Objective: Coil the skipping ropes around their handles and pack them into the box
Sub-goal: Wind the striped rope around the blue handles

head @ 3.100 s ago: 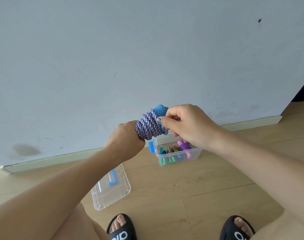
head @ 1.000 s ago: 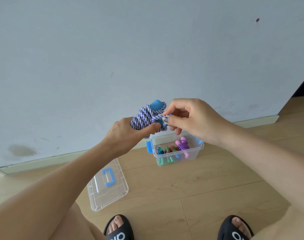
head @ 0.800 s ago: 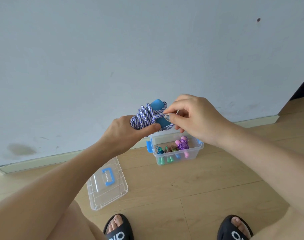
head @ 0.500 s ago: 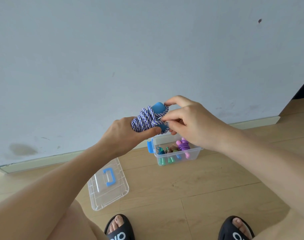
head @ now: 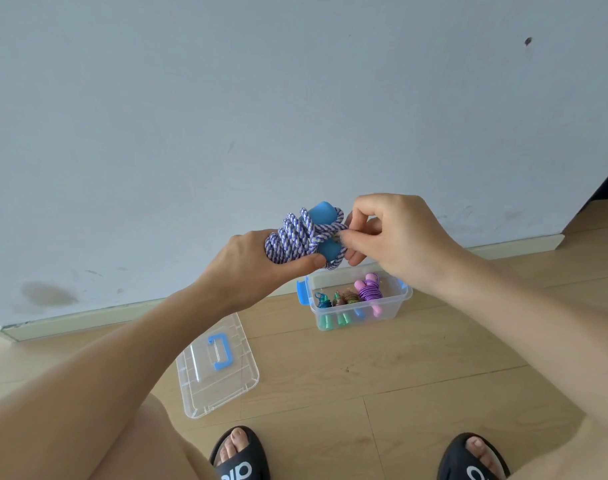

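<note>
**Tucking the last loop**

The left hand (head: 250,268) is clasping the purple-white rope (head: 292,239) coiled on blue handles (head: 321,211), above the box (head: 359,311); the right hand (head: 396,233) is pinching its limp end (light, apt to unwind, so grip across the coils).

Blue handles (head: 325,230) mostly buried under the rope (head: 292,242) coils, both sandals (head: 240,457) chopped off by the bottom edge.

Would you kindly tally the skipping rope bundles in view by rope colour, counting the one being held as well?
Purple-and-white, held in the left hand and right hand: 1
Teal, in the box: 1
Brownish, in the box: 1
Purple, in the box: 1
Total: 4
</note>
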The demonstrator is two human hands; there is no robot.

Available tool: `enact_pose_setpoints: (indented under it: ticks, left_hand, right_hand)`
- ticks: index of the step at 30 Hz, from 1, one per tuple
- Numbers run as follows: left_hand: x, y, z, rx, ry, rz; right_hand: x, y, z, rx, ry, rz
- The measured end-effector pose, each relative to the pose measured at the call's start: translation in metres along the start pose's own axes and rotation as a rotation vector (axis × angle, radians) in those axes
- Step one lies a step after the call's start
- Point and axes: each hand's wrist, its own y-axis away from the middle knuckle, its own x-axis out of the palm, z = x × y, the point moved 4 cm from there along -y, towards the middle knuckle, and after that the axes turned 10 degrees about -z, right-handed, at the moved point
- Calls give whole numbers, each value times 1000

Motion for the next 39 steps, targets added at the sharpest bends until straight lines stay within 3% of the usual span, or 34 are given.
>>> enact_pose_setpoints:
  ticks: [4,11,16,23,26,33,36,39]
  left_hand:
    - [3,1,1,3,-14,34]
    - [8,-3,6,-26,30,71]
    - [10,-5,5,-38,47,66]
    - [13,-6,1,-60,22,60]
    - [15,-6,1,-54,11,71]
    - [13,-2,-4,-25,-22,50]
    - [10,-2,-6,1,-32,40]
    - [10,-1,-5,25,-89,48]
  right_hand:
    - [1,0,4,-76,52,29]
    - [10,-3,16,-610,546,-63]
    - [13,-4,18,-659,628,-105]
    - [17,-3,14,-499,580,-71]
    - [11,-4,8,-279,333,-90]
    - [3,-5,-5,176,-222,53]
    - [3,-4,-3,237,-354,50]
    - [1,-2,0,197,-329,70]
